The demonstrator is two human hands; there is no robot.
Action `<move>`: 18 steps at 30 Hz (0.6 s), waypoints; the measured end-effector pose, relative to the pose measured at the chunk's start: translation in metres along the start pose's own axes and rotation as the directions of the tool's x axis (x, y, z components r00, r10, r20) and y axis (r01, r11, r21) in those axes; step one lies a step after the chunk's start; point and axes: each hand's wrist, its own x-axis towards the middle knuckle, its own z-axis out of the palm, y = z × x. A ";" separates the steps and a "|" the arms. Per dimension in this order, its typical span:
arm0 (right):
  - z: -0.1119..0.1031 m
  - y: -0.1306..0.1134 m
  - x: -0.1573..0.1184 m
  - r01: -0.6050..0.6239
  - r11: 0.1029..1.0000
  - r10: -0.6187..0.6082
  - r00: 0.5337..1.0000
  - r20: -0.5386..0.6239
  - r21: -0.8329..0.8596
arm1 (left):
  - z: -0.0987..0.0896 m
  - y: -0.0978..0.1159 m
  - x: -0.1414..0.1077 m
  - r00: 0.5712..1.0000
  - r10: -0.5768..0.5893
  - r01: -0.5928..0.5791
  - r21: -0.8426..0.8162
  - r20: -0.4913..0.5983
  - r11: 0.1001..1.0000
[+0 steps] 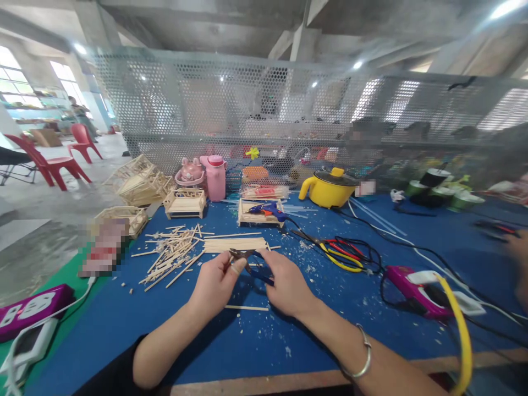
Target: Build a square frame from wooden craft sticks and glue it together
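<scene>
Pliers (247, 254) gripped by right hand (289, 281), centre of frame; left hand (214, 279) curled at the tip, whether anything is pinched there cannot be told. Handles best squeezed evenly, skin best held clear of the bite.

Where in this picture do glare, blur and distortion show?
Head view: top-right light and far-left window glare white. Head view: co-worker's hand at the right edge is blurred, pliers look sharper. Head view: the mesh bows, probably wide-lens distortion.
</scene>
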 end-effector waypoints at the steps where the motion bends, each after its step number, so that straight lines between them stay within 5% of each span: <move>1: -0.003 -0.002 0.001 0.004 0.992 -0.010 0.999 0.051 0.124 | -0.003 0.000 0.000 0.999 0.041 -0.041 0.013 0.025 0.999; 3: -0.009 -0.005 0.003 -0.025 0.919 -0.054 0.981 0.188 0.394 | -0.007 0.001 0.000 0.993 0.098 -0.100 0.026 0.071 0.995; 6: -0.013 -0.007 0.003 -0.222 0.696 -0.117 0.903 0.413 0.683 | -0.010 0.005 0.000 0.986 0.135 -0.133 -0.031 0.095 0.991; 10: -0.006 -0.009 0.001 -0.526 0.332 -0.184 0.778 0.600 0.783 | -0.009 0.009 -0.003 0.986 0.101 -0.064 -0.254 0.135 0.965; 13: -0.002 -0.012 -0.001 -0.597 0.124 -0.248 0.755 0.607 0.793 | -0.008 0.007 -0.005 0.981 0.081 -0.009 -0.370 0.179 0.929; 16: -0.010 -0.009 0.001 -0.525 0.164 -0.206 0.810 0.549 0.835 | -0.010 0.005 -0.004 0.983 0.133 -0.083 -0.339 0.126 0.937; 18: -0.022 0.001 0.004 -0.411 0.355 -0.124 0.870 0.478 0.840 | -0.010 0.005 -0.003 0.985 0.153 -0.120 -0.318 0.078 0.940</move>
